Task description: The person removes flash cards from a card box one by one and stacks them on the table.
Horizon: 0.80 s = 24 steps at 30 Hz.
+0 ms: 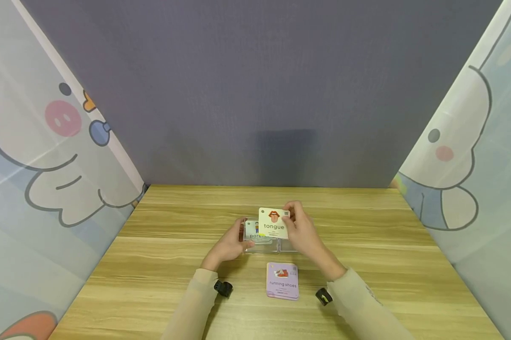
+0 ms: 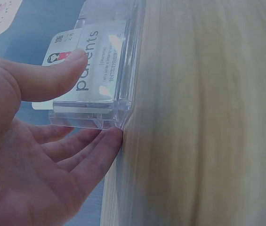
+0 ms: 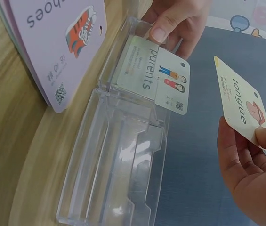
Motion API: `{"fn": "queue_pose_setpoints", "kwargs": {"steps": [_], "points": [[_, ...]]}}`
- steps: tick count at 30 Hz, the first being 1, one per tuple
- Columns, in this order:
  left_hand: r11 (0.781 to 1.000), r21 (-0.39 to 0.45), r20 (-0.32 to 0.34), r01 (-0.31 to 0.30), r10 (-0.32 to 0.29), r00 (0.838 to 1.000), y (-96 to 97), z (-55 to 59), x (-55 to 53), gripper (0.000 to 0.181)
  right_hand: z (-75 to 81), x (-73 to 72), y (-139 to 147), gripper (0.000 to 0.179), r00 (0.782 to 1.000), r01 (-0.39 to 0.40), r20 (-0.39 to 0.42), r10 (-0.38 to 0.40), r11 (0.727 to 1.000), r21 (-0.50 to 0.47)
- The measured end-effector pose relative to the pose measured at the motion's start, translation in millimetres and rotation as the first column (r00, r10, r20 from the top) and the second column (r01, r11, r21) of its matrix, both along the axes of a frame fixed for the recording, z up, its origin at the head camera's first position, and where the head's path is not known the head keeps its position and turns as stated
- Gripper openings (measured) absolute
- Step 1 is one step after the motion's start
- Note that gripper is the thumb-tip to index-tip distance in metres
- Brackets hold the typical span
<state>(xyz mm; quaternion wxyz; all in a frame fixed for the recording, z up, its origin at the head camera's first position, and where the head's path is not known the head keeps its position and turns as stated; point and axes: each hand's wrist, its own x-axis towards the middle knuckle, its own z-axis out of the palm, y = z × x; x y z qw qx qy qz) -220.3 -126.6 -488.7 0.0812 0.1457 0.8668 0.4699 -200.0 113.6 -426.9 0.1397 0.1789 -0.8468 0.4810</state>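
Note:
My right hand [image 1: 305, 234] pinches a cream flashcard [image 1: 273, 223] with a tongue picture and the word "tongue", thumb on its front. The card is raised above a clear plastic card holder [image 3: 111, 162] with two compartments. A "parents" flashcard [image 3: 139, 70] leans in the left compartment; the right one shows bare plastic. At the holder's left end, my left hand [image 1: 230, 244] grips it, thumb in front and fingers against the end wall. In the left wrist view, the thumb [image 2: 52, 80] lies across the "parents" card [image 2: 100, 61].
A stack of purple flashcards [image 1: 282, 282], "running shoes" on top, lies on the wooden table [image 1: 153, 283] in front of the holder. Behind the table rises a dark grey panel [image 1: 255, 94]. Cartoon-printed curtains [image 1: 21, 141] hang at both sides.

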Motion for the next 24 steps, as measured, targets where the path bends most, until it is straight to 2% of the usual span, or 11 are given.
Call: {"fn": "queue_pose_setpoints", "kwargs": {"steps": [24], "points": [[1.000,0.003,0.011,0.001,-0.001,1.000,-0.6,-0.6,-0.5,0.080,3.7,15.6,11,0.020,0.999,-0.006,0.037,0.006,1.000,-0.010]]}}
